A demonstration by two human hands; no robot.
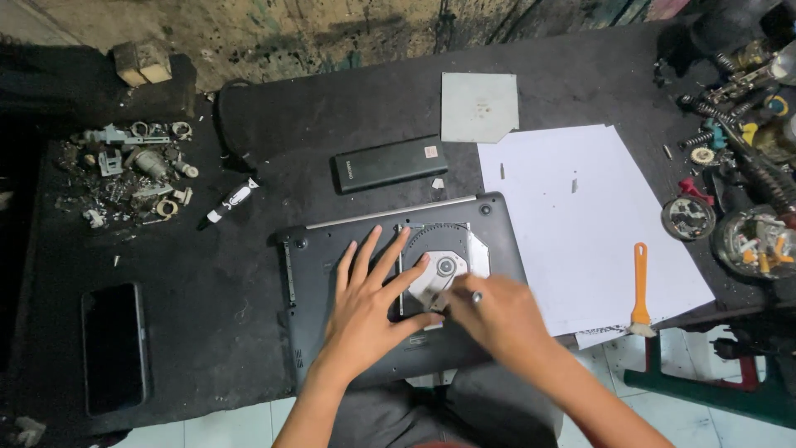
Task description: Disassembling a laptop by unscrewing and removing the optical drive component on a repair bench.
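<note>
Upturned dark-grey plastic laptop (348, 249) was steadied by splayed, flat left hand (369, 303) while right hand (497, 315) was pinched on small metal-tipped tool (474, 296) at its exposed drive bay.

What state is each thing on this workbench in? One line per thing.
Laptop: upside down, disc drive exposed.
Left hand: flat on the laptop, fingers spread.
Right hand: holding a small tool at the drive.
Phone: screen dark.
Battery pack: lying loose.
</note>
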